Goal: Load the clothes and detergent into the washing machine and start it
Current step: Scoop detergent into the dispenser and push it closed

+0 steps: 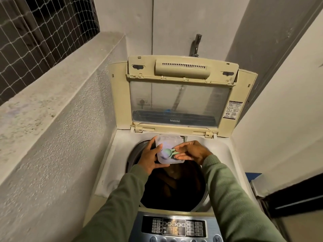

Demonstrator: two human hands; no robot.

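Right-hand fingers (180,156) pinch the green scoop (168,151); left hand (150,158) grips the detergent tub (167,158). Dark clothes (174,187) loaded at 6 o'clock; dosing, starting remain.

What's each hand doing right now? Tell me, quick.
Left hand: closed on the translucent detergent container, over the drum.
Right hand: pinching the green scoop in the container.
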